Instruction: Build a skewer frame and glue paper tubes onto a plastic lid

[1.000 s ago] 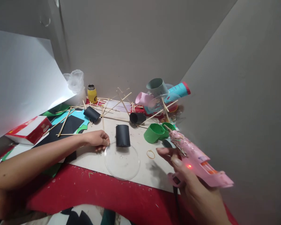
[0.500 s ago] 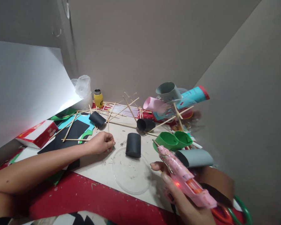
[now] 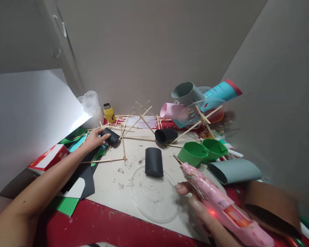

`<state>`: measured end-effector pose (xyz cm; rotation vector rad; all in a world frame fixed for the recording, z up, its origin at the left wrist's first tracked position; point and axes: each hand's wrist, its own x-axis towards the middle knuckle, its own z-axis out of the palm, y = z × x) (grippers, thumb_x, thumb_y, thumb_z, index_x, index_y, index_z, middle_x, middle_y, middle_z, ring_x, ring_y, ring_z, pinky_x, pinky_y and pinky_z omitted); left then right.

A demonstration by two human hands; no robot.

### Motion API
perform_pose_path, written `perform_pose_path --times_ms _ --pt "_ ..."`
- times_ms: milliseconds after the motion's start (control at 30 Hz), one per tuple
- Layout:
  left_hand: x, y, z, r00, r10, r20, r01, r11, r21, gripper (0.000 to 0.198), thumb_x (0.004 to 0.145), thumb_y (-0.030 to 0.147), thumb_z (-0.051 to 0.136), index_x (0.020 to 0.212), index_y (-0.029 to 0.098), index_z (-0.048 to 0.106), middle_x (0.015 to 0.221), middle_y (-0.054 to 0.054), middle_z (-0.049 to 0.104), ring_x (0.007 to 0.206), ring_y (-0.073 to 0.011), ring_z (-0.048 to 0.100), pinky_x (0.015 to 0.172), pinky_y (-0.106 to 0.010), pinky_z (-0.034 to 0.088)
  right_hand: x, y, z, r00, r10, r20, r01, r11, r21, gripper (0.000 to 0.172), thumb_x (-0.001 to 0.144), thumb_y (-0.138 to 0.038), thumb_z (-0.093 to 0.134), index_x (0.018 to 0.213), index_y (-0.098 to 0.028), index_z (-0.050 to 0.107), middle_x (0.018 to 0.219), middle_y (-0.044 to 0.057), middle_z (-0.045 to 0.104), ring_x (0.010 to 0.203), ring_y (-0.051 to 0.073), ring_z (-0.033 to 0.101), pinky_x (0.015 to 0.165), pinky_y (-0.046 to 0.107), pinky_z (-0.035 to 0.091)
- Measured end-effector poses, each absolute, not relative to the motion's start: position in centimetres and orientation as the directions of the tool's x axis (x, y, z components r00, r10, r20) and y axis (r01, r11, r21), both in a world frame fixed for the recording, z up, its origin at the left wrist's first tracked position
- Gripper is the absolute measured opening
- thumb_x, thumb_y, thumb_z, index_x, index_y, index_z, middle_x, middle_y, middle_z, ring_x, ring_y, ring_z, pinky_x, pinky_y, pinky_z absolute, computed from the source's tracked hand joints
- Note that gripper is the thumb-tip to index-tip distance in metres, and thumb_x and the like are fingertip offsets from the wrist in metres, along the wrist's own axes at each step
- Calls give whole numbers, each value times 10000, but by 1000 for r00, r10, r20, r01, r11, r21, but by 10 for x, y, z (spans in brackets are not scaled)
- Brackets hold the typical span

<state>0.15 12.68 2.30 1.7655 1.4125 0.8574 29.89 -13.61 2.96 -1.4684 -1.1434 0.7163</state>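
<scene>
My left hand [image 3: 96, 140] reaches to the left back of the board, its fingers and thumb around a small black paper tube [image 3: 110, 136] joined to thin wooden sticks [image 3: 123, 145]. At the lower right my right hand [image 3: 198, 202] grips a pink glue gun [image 3: 216, 192] with a glowing red light; the nozzle points up and left. Another black tube [image 3: 153, 162] stands at the back edge of a clear round plastic disc [image 3: 141, 202]. A third black tube [image 3: 166, 136] lies on its side among the sticks.
Green paper rings [image 3: 193, 153], a grey tube [image 3: 235, 170] and a brown tube [image 3: 273, 206] are at the right. Behind them are pink, grey and blue rolls. A yellow bottle [image 3: 109, 113] and a red box [image 3: 50, 157] are at the left.
My left hand has moved away from the middle, back and left, and taken hold of the small black tube. The view has shifted a little; my right hand still has the glue gun.
</scene>
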Motion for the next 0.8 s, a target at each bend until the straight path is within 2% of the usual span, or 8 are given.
perform_pose_path --times_ms 133,233,333,400,533,600,700,800 --pt "-3 131 20 204 979 -7 441 -86 894 455 638 523 746 841 122 677 634 -43 651 503 -137 589 463 -238 462 304 -137 22 352 926 133 287 28 -957 315 748 -468 661 1001 -292 728 876 43 756 937 301 699 764 295 602" --pt "-4 122 30 215 976 -27 360 -53 931 433 644 510 750 813 123 654 608 -32 634 515 -122 588 479 -219 455 311 -138 11 306 944 123 305 26 -952 329 765 -468 653 1007 -252 711 912 46 749 819 243 711 704 250 596" --pt "0 104 43 238 968 -84 209 33 977 384 654 439 779 829 132 630 586 2 606 517 -112 587 509 -215 468 315 -139 3 282 957 73 249 1 -969 341 788 -468 649 1038 -239 691 894 51 744 640 188 682 588 233 584" --pt "6 89 48 288 949 -129 156 87 984 338 665 405 785 778 137 614 572 16 593 498 -100 572 521 -217 476 315 -139 2 303 952 31 192 -29 -981 372 779 -475 667 1054 -226 687 857 60 740 638 200 681 580 255 587" --pt "15 63 46 416 886 -206 221 121 968 345 712 455 743 671 142 601 532 11 575 477 -92 543 503 -203 448 310 -140 11 338 940 44 149 -7 -989 346 785 -456 674 1037 -220 690 947 75 740 877 256 702 715 289 594" --pt "17 56 43 465 855 -231 279 106 954 350 741 469 716 658 146 609 523 5 584 480 -88 538 501 -188 425 306 -140 16 316 946 71 182 13 -983 272 806 -431 655 971 -220 705 909 62 743 835 243 708 684 272 589" --pt "20 54 39 506 834 -220 339 42 940 334 766 455 697 656 150 616 546 4 607 503 -83 545 513 -176 402 303 -138 21 269 958 94 242 27 -970 196 803 -398 656 892 -236 721 764 32 731 658 217 697 535 253 567" --pt "24 54 36 500 847 -182 377 -23 926 366 771 462 678 610 153 565 534 13 585 508 -86 543 515 -182 383 302 -137 22 251 958 141 287 66 -956 190 794 -369 663 936 -269 738 791 25 742 705 238 709 531 260 576"
